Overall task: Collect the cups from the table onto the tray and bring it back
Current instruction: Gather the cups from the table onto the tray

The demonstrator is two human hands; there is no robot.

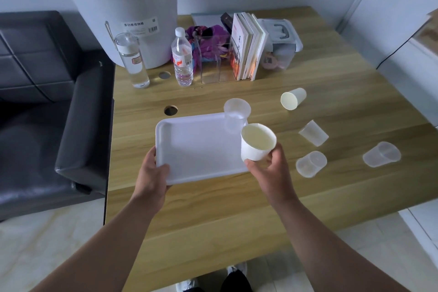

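Note:
A white tray lies on the wooden table, and my left hand grips its near left corner. My right hand holds a white paper cup upright over the tray's right edge. A clear plastic cup stands upright on the tray's far right corner. Another paper cup lies on its side further back on the table. Three clear plastic cups lie tipped over to the right: one, one and one.
At the back stand a large white bucket, two water bottles, a clear organiser, several books and a plastic box. A cable hole sits behind the tray. A dark sofa borders the table's left edge.

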